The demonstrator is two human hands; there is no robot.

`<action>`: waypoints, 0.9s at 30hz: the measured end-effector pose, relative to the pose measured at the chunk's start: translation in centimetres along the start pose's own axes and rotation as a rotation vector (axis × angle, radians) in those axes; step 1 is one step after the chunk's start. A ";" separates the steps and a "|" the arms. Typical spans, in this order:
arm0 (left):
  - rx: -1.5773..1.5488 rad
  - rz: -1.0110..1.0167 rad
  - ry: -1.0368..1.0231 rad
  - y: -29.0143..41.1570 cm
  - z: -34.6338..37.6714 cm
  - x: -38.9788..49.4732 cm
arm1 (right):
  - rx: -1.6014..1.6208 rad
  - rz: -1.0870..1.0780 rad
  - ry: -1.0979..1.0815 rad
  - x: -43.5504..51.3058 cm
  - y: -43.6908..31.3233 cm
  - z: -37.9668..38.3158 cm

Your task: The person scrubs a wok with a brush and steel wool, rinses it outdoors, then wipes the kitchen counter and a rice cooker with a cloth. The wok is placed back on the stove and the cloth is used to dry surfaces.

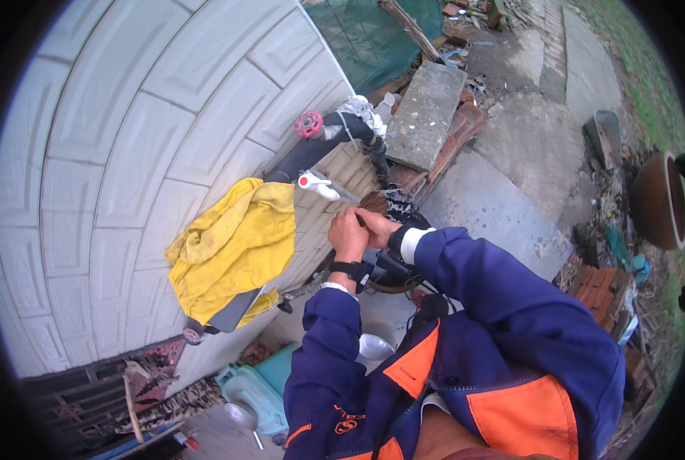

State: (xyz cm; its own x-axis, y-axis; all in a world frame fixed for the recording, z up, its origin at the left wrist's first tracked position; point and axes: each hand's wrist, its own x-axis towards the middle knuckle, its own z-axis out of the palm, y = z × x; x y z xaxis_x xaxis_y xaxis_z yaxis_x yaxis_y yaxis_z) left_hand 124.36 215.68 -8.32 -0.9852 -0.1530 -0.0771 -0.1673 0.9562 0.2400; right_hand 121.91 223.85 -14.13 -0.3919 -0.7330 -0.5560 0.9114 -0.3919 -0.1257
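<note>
My left hand [348, 234] and my right hand [381, 229] meet below a white plastic tap [318, 186] with a red dot on its end. Both are closed around the near end of what looks like a brown bristle brush [373, 202]. The fingers hide its handle. Clear water [342, 193] seems to stream past the tap towards the brush, and splashes [399, 202] show beyond it. A dark round vessel [397, 267] stands beneath my hands, partly covered by my right wrist.
A yellow cloth [233, 247] hangs against the white tiled wall [204, 138], left of the tap. A red valve wheel [308, 124] sits on a black-wrapped pipe [308, 152]. Beyond lie a concrete slab [426, 112] and bricks [457, 135]. A turquoise plastic container [256, 397] stands lower left.
</note>
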 end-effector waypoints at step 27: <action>-1.195 -0.384 -0.087 -7.4 -0.6 -10.4 | -2.414 -0.516 0.414 -9.4 -6.1 2.1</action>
State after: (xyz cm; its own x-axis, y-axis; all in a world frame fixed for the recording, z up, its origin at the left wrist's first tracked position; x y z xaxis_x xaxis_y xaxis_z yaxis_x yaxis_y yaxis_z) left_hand 135.83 210.04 -8.72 -0.8676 -0.3103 -0.3885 -0.4158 0.0244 0.9091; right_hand 119.74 232.00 -6.36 -0.7494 -0.6241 -0.2211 -0.5419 0.7700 -0.3369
